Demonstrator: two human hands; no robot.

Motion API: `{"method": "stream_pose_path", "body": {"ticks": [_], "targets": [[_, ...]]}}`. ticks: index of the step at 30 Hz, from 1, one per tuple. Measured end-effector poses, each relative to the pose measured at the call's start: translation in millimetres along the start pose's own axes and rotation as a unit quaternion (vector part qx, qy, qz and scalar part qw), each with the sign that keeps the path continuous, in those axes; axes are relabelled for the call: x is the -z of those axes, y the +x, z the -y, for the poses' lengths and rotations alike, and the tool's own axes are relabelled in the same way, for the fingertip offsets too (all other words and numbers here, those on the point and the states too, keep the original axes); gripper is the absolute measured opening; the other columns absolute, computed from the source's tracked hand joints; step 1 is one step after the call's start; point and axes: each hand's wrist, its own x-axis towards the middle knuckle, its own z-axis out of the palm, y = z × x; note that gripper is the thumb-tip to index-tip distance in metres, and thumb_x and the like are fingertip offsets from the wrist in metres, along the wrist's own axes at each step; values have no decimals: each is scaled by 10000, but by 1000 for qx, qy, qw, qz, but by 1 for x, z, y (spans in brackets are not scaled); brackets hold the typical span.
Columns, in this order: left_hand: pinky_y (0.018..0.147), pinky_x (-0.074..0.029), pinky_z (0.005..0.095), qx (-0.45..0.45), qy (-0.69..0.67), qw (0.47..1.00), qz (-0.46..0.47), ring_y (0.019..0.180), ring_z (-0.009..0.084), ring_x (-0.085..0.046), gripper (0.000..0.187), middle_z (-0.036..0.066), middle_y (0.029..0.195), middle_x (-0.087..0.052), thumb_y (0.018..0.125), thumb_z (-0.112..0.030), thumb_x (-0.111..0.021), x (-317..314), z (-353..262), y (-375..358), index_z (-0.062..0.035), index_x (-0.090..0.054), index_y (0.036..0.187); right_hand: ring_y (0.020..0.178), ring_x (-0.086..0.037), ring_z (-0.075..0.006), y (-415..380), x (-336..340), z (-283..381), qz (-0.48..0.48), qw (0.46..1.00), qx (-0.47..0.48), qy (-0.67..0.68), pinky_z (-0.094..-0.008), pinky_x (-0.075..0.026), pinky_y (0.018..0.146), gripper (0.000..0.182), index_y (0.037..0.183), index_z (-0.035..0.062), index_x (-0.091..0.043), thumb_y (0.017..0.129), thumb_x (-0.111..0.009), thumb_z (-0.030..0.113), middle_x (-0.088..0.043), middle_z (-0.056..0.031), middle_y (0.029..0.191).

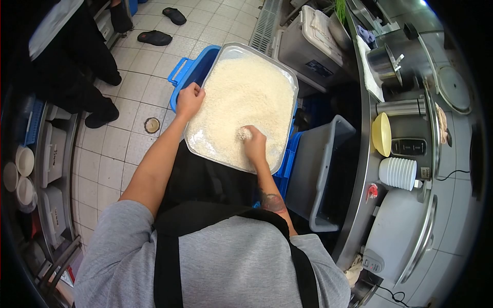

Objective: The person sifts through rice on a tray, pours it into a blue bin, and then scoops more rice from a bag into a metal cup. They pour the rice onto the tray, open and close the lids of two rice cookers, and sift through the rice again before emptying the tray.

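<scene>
A large metal tray (241, 47) full of pale, crumb-like flakes (246, 87) lies in front of me, tilted a little in the view. My left hand (190, 100) has its fingers curled on the tray's left rim. Over the flakes near the tray's lower right, my right hand (255, 146) is closed round a small crumb-coated lump (244, 133). What is inside the coating cannot be seen. Beneath the tray, a blue bin (184, 79) shows at the left and blue crates (287, 164) at the right.
At the right runs a steel counter with a pot (384, 65), a yellow bowl (381, 134), stacked white bowls (398, 173) and a scale (395, 231). A grey tub (308, 174) stands beside the crates. Another person's legs (77, 66) are at the left, near shelves and loose shoes (154, 38).
</scene>
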Motion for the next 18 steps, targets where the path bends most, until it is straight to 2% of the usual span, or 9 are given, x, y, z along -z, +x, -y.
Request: {"method": "stream_pose_path", "body": {"ticks": [2, 4, 5, 7, 10, 12, 14, 15, 18], "targets": [[587, -472, 362, -5, 1, 1000, -2, 603, 267, -616, 211, 139, 666, -634, 801, -207, -618, 0, -1, 1, 1, -601, 768, 805, -648, -241, 16, 24, 15, 48, 960, -270, 46, -329, -493, 724, 347, 989, 36, -651, 724, -488, -119, -653, -191, 917], [588, -472, 362, -5, -1, 1000, -2, 602, 267, -616, 214, 140, 666, -633, 798, -206, -621, 1, -3, -1, 4, -600, 766, 810, -659, -205, 29, 44, 18, 18, 954, -278, 106, -289, -500, 739, 374, 1027, 32, -648, 746, -452, -115, -668, -171, 953], [588, -472, 362, -4, -1, 1000, -2, 602, 267, -616, 214, 140, 666, -633, 798, -206, -621, 1, -2, -1, 4, -600, 766, 810, -659, -205, 34, 48, 9, 18, 954, -279, 105, -289, -500, 739, 374, 1027, 32, -648, 746, -452, -115, -668, -171, 953], [587, -471, 363, -9, -6, 1000, -7, 601, 269, -614, 211, 143, 665, -631, 795, -204, -622, 0, -1, 0, 4, -600, 771, 924, -642, -228, 43, 53, -10, -22, 976, -164, 142, -300, -477, 841, 382, 1065, 21, -630, 747, -459, -103, -660, -150, 1029], [577, -462, 338, 3, -5, 1000, -2, 577, 230, -591, 200, 120, 645, -617, 806, -187, -620, 0, -2, -1, 8, -595, 770, 1050, -596, -241, 55, 55, -22, -48, 986, -120, 106, -314, -429, 929, 407, 1128, 21, -595, 757, -468, -87, -634, -159, 1104], [589, -467, 352, 4, -2, 1000, -1, 600, 253, -603, 206, 131, 664, -625, 801, -200, -619, 1, -1, 0, 4, -596, 773, 1137, -536, -271, 59, 45, -32, -39, 984, -132, 116, -339, -380, 990, 398, 1182, 21, -557, 785, -548, 1, -581, -176, 1192], [600, -472, 367, 5, 1, 1000, 2, 623, 275, -615, 214, 141, 682, -634, 796, -212, -618, 0, -1, 0, -1, -597, 776, 1176, -493, -306, 54, 21, -37, -85, 987, -138, 23, -373, -360, 1013, 445, 1199, 26, -544, 785, -651, 152, -543, -188, 1228], [603, -472, 368, 6, 2, 1000, 5, 630, 276, -617, 215, 142, 688, -636, 795, -215, -619, 0, -1, 0, -2, -598, 776, 1205, -447, -335, 48, 5, -47, -59, 992, -104, -34, -399, -339, 1027, 534, 1200, 29, -542, 757, -708, 276, -505, -198, 1259], [606, -473, 369, 5, 0, 1000, 7, 635, 277, -620, 216, 146, 693, -638, 795, -218, -620, 1, 0, 0, -4, -599, 776, 1180, -455, -343, 26, -15, -3, -26, 990, -39, -132, -416, -346, 1010, 544, 1187, 34, -548, 738, -713, 292, -514, -192, 1242]]}}
